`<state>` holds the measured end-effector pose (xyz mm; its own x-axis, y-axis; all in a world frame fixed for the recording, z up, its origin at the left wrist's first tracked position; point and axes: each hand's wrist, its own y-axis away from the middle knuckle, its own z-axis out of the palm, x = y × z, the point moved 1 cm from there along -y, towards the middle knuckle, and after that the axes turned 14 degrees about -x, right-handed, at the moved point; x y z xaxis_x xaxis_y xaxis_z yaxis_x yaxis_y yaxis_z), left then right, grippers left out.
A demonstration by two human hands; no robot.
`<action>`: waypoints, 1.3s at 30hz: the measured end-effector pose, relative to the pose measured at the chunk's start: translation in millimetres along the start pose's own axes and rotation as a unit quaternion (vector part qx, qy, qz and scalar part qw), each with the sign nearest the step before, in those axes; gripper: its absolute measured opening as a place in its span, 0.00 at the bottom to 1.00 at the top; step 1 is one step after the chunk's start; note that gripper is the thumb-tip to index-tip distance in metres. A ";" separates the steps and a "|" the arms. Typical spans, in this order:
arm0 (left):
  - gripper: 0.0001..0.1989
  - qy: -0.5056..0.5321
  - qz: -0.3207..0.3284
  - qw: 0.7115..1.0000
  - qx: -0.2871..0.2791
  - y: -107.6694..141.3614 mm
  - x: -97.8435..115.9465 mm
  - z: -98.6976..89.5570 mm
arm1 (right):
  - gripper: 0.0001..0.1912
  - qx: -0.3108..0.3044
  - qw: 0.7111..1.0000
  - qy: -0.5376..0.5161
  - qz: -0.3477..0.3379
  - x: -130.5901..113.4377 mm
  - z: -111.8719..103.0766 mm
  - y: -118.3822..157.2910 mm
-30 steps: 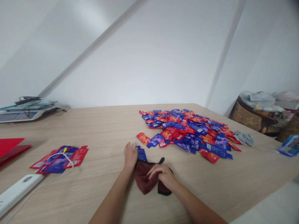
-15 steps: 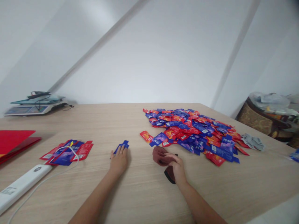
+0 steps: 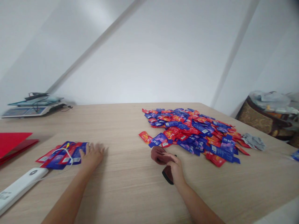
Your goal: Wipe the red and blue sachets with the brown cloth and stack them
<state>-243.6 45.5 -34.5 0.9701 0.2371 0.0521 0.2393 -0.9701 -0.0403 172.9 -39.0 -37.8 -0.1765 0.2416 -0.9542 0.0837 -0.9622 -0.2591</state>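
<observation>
The left hand (image 3: 92, 156) is low over the right end of a small overlapping group of flat red and blue printed packets (image 3: 58, 159) on the pale wood-grain surface (image 3: 121, 193). Its grip is spread, with the fingers apart; they are blurred, so whether they press on the end blue packet is hard to say.

The right hand (image 3: 175, 168) has its grip closed, pinching a maroon cloth piece with black edging (image 3: 158, 156) between thumb and fingers. The cloth curls open on its left side, and a black-edged flap hangs below the fingers. It is in front of a large, loose heap of red and blue packets (image 3: 193, 132), apart from it.

A white power strip (image 3: 20, 188) lies just beside the small group, with a thin white cable (image 3: 70, 155) looping over the packets. Behind are a red folder (image 3: 14, 143) and a flat white scale (image 3: 28, 111) with things stacked on it. Crumpled grey cloth (image 3: 254, 142) lies right of the heap.
</observation>
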 end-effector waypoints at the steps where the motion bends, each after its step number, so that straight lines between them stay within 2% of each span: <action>1: 0.30 -0.013 0.025 1.000 0.007 -1.0 25.3 -0.2 | 0.22 0.008 1.000 -0.018 0.006 1.7 0.4 -1.3; 4: 0.29 0.006 0.155 0.987 -0.040 -8.8 115.4 0.8 | 0.22 0.017 0.996 -0.089 0.025 7.3 1.3 -5.1; 6: 0.31 0.028 0.262 0.963 -0.053 -16.2 173.0 1.0 | 0.21 0.013 0.989 -0.143 0.031 10.6 0.6 -7.2; 8: 0.31 0.033 0.333 0.939 -0.081 -22.9 216.9 2.0 | 0.20 0.017 0.980 -0.195 0.030 13.0 -2.0 -8.8; 10: 0.29 0.021 0.364 0.924 -0.112 -27.0 242.4 4.0 | 0.21 0.034 0.971 -0.236 0.031 14.8 -5.9 -10.3; 13: 0.25 0.003 0.354 0.929 -0.109 -24.8 247.2 7.8 | 0.22 0.056 0.964 -0.257 0.036 17.4 -10.9 -12.6; 18: 0.22 0.037 0.269 0.962 -0.025 5.3 210.1 4.7 | 0.23 0.070 0.975 -0.208 0.027 18.4 -9.4 -15.1; 20: 0.20 0.105 0.250 0.961 -0.047 21.9 199.1 -2.8 | 0.23 0.076 0.983 -0.166 0.008 13.4 -6.3 -14.0; 21: 0.19 0.160 0.245 0.953 -0.079 30.2 197.0 -6.9 | 0.23 0.077 0.988 -0.136 -0.011 9.2 -4.3 -12.7; 23: 0.19 0.307 0.218 0.910 -0.173 47.3 199.9 -13.0 | 0.24 0.066 0.995 -0.046 -0.066 -1.5 1.2 -8.7; 24: 0.18 0.393 0.199 0.869 -0.222 56.6 204.6 -14.0 | 0.24 0.050 0.994 0.014 -0.097 -7.0 5.2 -6.1; 25: 0.16 0.483 0.176 0.815 -0.266 66.5 210.9 -13.1 | 0.25 0.026 0.988 0.083 -0.124 -11.8 10.4 -3.3; 26: 0.14 0.568 0.156 0.749 -0.303 76.7 217.9 -10.7 | 0.25 -0.008 0.977 0.160 -0.140 -15.1 16.6 -0.7; 28: 0.11 0.712 0.117 0.596 -0.353 96.5 231.6 -2.1 | 0.26 -0.087 0.937 0.312 -0.129 -16.0 30.7 2.6; 29: 0.10 0.760 0.095 0.528 -0.367 104.8 236.9 3.1 | 0.27 -0.126 0.912 0.375 -0.108 -13.6 37.2 2.4; 30: 0.10 0.792 0.074 0.476 -0.375 111.4 240.8 8.0 | 0.28 -0.160 0.887 0.424 -0.085 -9.9 42.6 0.6; 31: 0.09 0.813 0.055 0.440 -0.378 116.1 243.4 12.3 | 0.28 -0.186 0.867 0.459 -0.062 -5.3 46.2 -3.3; 32: 0.09 0.824 0.040 0.423 -0.375 118.9 244.9 15.6 | 0.28 -0.202 0.853 0.479 -0.040 -0.4 47.6 -9.3; 33: 0.08 0.830 0.030 0.417 -0.369 120.3 245.6 18.0 | 0.26 -0.208 0.846 0.490 -0.019 4.3 46.9 -17.4; 36: 0.09 0.840 0.022 0.425 -0.337 120.0 245.9 21.0 | 0.22 -0.197 0.843 0.499 0.045 15.0 35.2 -49.5; 39: 0.09 0.846 0.030 0.416 -0.332 118.2 243.6 22.0 | 0.23 -0.184 0.847 0.497 0.047 17.2 23.8 -79.1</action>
<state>21.9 -10.3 -48.6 -0.5783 0.3810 0.7214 -0.3923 -0.9052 0.1636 139.9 38.3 -30.2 0.7448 0.3277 -0.5813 0.3833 -0.9232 -0.0293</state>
